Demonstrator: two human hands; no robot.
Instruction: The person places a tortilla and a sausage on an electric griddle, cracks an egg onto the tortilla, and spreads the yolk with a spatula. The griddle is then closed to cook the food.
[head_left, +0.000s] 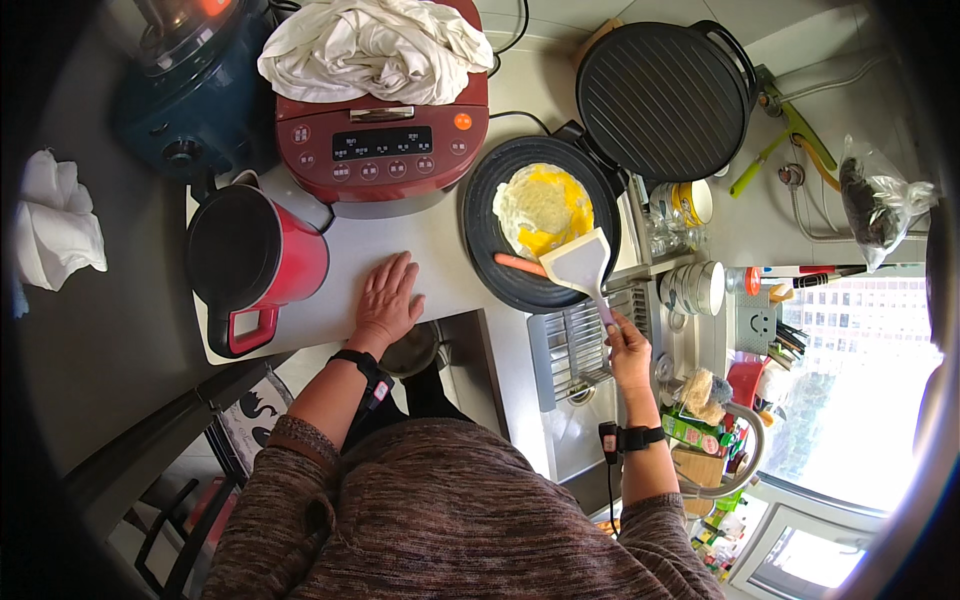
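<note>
My right hand (628, 346) grips the handle of a spatula (577, 262) with a pale, wide blade. The blade rests over the near edge of a round, flat egg (546, 206) with white and yellow patches. The egg lies on the black plate of an electric griddle (487, 225), whose ridged lid (664, 101) stands open behind it. An orange-pink sausage (519, 264) lies beside the egg, one end against the blade. My left hand (388, 296) lies palm down on the white counter (352, 240), fingers spread, holding nothing.
A red kettle-like jug (300, 255) with a black lid stands left of my left hand. Behind are a red rice cooker (382, 154) with a white cloth (375, 52) on top and a dark blue appliance (195, 112). At right are a sink with a drying rack (574, 352), stacked bowls (694, 289) and a faucet (757, 442).
</note>
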